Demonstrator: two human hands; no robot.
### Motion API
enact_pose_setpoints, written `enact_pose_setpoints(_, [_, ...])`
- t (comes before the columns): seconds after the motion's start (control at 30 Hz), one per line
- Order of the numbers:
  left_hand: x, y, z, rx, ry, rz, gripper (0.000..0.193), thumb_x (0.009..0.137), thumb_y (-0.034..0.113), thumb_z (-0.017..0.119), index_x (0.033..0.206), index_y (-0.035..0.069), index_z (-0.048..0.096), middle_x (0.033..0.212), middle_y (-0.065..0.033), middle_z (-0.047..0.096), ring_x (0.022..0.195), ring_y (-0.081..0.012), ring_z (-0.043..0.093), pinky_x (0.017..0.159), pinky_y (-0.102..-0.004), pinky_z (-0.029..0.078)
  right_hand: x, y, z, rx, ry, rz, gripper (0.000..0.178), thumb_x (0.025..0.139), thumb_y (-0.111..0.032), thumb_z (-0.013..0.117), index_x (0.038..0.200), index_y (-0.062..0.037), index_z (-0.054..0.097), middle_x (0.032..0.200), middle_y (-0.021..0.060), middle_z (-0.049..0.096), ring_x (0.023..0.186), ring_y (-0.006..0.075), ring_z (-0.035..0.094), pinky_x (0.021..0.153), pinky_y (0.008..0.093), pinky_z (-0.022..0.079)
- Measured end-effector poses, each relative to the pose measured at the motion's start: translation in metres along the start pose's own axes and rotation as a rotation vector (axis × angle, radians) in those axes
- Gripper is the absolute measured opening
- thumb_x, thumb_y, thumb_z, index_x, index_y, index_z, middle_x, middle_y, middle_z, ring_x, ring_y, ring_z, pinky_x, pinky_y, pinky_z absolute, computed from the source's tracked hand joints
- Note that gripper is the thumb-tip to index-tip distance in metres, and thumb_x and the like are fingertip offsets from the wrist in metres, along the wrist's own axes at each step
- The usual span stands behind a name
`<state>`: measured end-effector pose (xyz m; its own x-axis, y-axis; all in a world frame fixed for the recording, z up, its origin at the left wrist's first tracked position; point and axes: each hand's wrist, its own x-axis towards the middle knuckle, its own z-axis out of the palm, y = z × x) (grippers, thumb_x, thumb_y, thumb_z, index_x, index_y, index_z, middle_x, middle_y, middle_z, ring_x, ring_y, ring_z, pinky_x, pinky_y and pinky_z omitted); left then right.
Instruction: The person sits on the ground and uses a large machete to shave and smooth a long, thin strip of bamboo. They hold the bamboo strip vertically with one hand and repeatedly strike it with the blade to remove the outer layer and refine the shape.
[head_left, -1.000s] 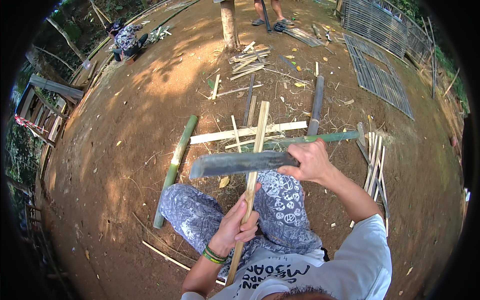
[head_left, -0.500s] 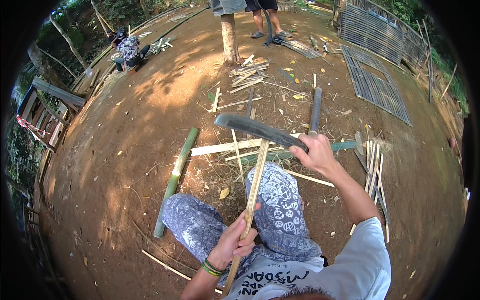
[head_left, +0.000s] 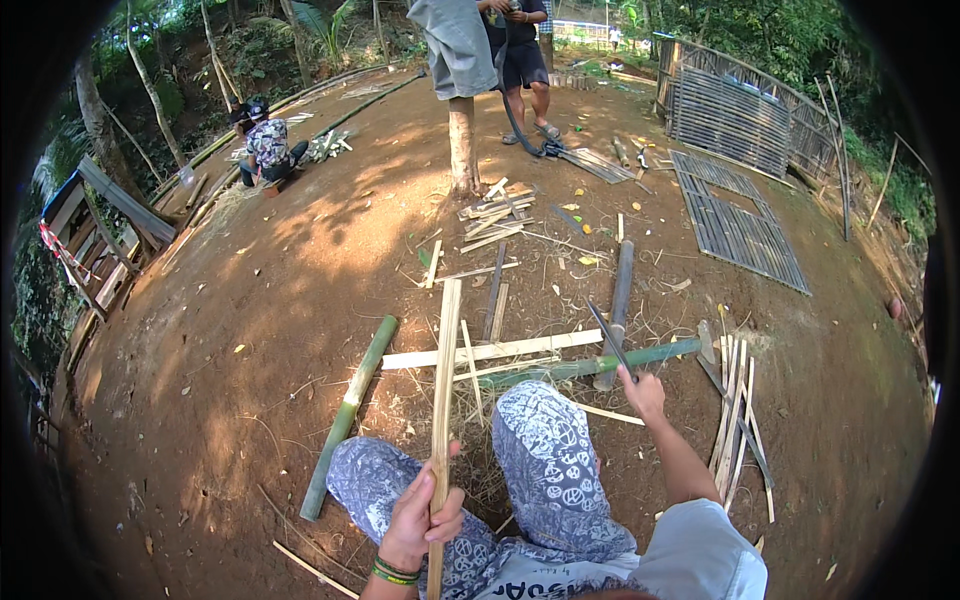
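Between my knees, my left hand [head_left: 424,508] is closed around a long split bamboo strip [head_left: 447,365], which stands nearly upright, its far end above the ground litter. Off to the right, my right hand [head_left: 645,394] grips a machete [head_left: 611,338] with a dark blade, now seen nearly edge-on and apart from the strip. Its handle is mostly hidden in my fingers. Beyond my knees a flat pale bamboo slat [head_left: 500,350] lies crosswise, near a green bamboo pole [head_left: 650,355] and a dark round pole [head_left: 621,290].
Left of my leg lies another green bamboo pole [head_left: 350,410]. Several thin strips [head_left: 737,410] are bunched at the right. Farther off are a strip pile [head_left: 497,212] by a tree trunk [head_left: 462,150], bamboo panels [head_left: 740,215], a crouching person [head_left: 268,145] and a standing person [head_left: 524,75].
The machete has come off the strip and moved right and down, its blade turned. My left hand has swung the strip left and more upright. The view has tipped up slightly.
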<state>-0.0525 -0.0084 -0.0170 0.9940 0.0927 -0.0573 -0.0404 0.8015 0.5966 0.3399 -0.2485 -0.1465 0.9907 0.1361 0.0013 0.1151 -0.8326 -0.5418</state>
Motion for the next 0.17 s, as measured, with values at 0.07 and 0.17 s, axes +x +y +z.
enact_pose_setpoints(0.07, [0.002, 0.013, -0.003, 0.019, -0.012, 0.065, 0.053, 0.109, 0.042, 0.030, 0.157, 0.020, 0.026, 0.062, 0.0018, 0.034, 0.042, -0.0065, 0.031, 0.040, -0.0219, 0.028, -0.023, 0.058, 0.031, -0.131, -0.010, 0.249, 0.079, 0.083, -0.073, 0.058, 0.099, 0.0036, 0.073, 0.096, 0.0290, 0.071, 0.100, 0.0433, 0.068, 0.091, 0.0507, 0.052])
enact_pose_setpoints(0.17, [0.003, 0.030, -0.011, 0.025, 0.008, 0.075, 0.053, 0.109, 0.043, 0.030, 0.157, 0.019, 0.026, 0.062, 0.0019, 0.034, 0.041, -0.0070, 0.031, 0.040, -0.0226, 0.029, -0.041, 0.129, 0.072, -0.177, 0.027, 0.335, 0.078, 0.083, -0.071, 0.059, 0.098, 0.0036, 0.074, 0.099, 0.0277, 0.071, 0.100, 0.0429, 0.069, 0.091, 0.0510, 0.052])
